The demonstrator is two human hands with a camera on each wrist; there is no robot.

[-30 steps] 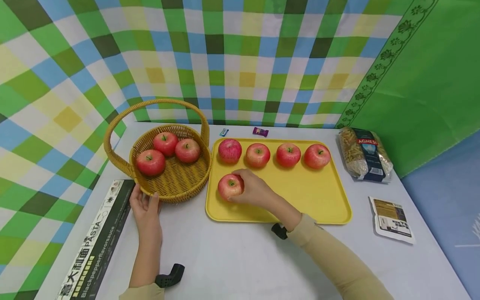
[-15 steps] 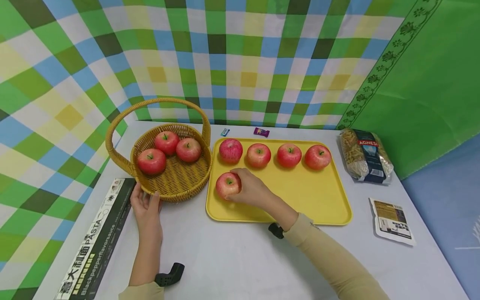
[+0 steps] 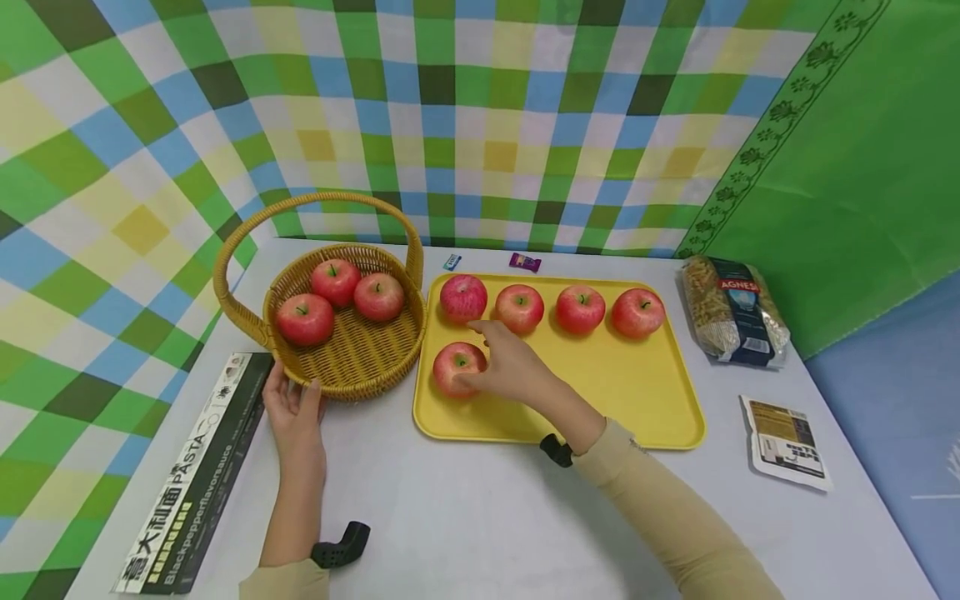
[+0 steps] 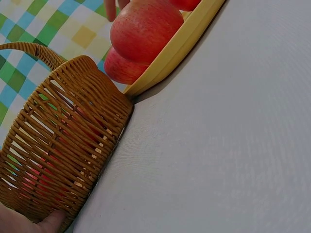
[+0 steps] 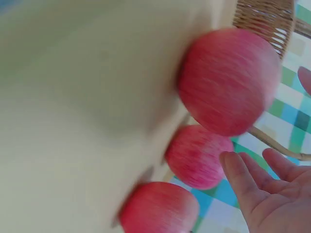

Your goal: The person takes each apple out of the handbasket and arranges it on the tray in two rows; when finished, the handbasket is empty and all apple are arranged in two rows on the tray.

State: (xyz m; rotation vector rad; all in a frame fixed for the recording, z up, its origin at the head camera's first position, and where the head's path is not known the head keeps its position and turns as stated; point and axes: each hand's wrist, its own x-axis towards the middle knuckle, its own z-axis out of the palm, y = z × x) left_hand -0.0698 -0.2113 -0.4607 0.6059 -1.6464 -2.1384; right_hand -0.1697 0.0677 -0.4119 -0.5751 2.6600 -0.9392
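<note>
Fingers of the right hand [image 3: 513, 367], closed about the front apple [image 3: 454, 367] half a second earlier, have been spread — the forefinger is now lifted off its far side, while the thumb is seen overlapping its near edge, contact uncertain. Nearest on the white counter [image 3: 450, 533], the left hand [image 3: 295, 414] is laid against the outer wall of the basket [image 3: 367, 388], thumb and fingers apart. Beyond it, the front apple is seated stem-up on the left part of the yellow tray [image 3: 600, 400]; its release is judged nearly complete. Three red apples [image 3: 306, 320] are contained in the basket, and four more apples [image 3: 579, 310] are ranged along the tray's far side.
</note>
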